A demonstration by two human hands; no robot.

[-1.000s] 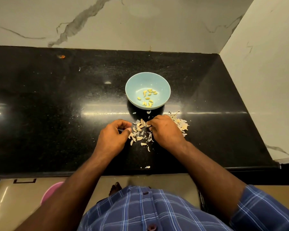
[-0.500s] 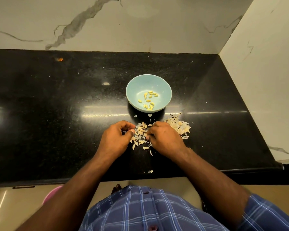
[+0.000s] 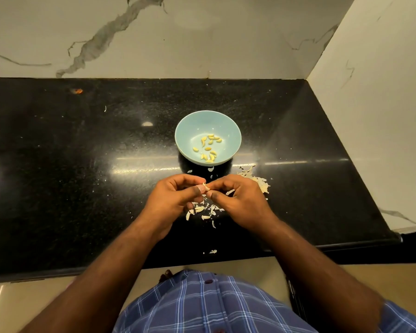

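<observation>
Head view: the left hand and right hand are both pinching one small seed in their fingers, above the desk, just near of the bowl. I think peeling slowly is best here, so it is not slipping away.

Polished black stone counter fills a corner. Back wall and right wall: white marble, grey veins. Lamp glare streaks the counter. Floor: beige.
</observation>
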